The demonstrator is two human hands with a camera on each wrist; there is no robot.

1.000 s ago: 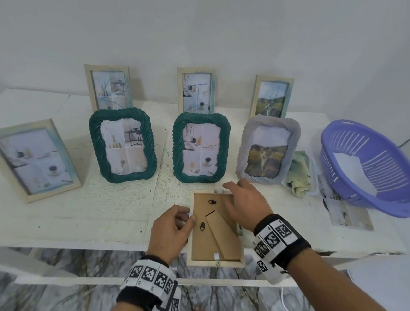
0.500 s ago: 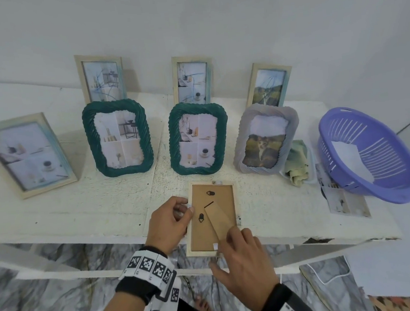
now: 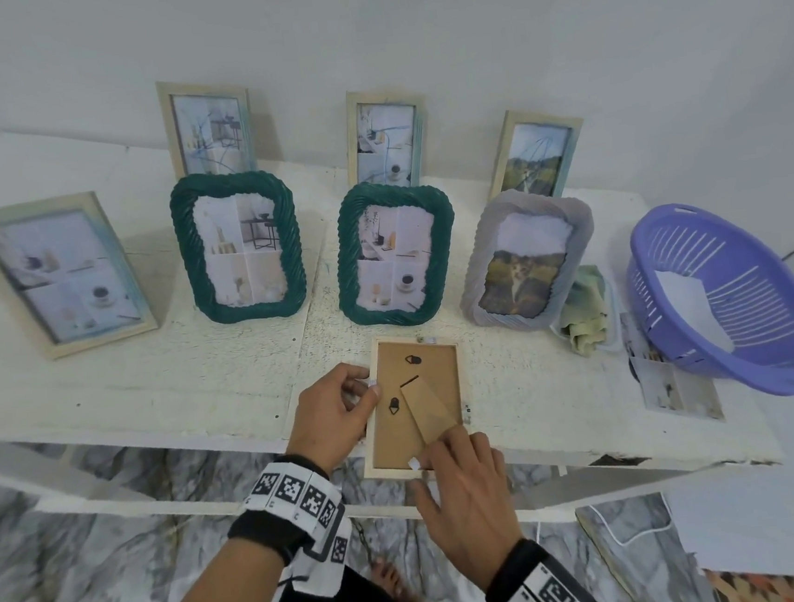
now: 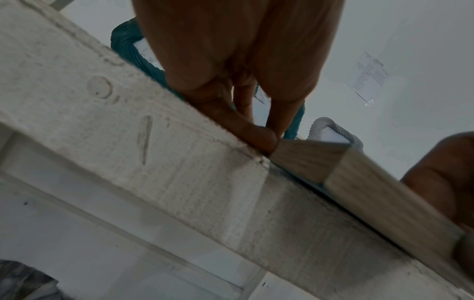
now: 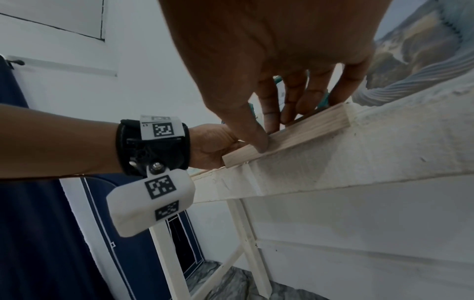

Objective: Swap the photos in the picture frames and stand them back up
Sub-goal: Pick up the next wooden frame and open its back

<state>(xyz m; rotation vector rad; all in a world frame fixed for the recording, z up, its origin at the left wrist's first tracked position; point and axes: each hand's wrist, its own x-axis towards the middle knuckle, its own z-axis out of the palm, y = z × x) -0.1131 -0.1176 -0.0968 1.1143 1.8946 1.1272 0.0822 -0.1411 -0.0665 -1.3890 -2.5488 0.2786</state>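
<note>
two hands [image 3: 333, 416] [image 3: 467, 493] hold a face-down rectangular wooden frame [image 3: 412, 403].

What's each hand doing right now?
Left hand: fingers curled, gripping the face-down frame.
Right hand: fingers fairly straight, pressing its near edge.

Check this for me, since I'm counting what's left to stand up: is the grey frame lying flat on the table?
No, the grey frame stands upright; only the wooden frame lies face down.

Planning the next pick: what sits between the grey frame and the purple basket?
In the head view, a crumpled green cloth lies between the grey frame and purple basket.
</note>
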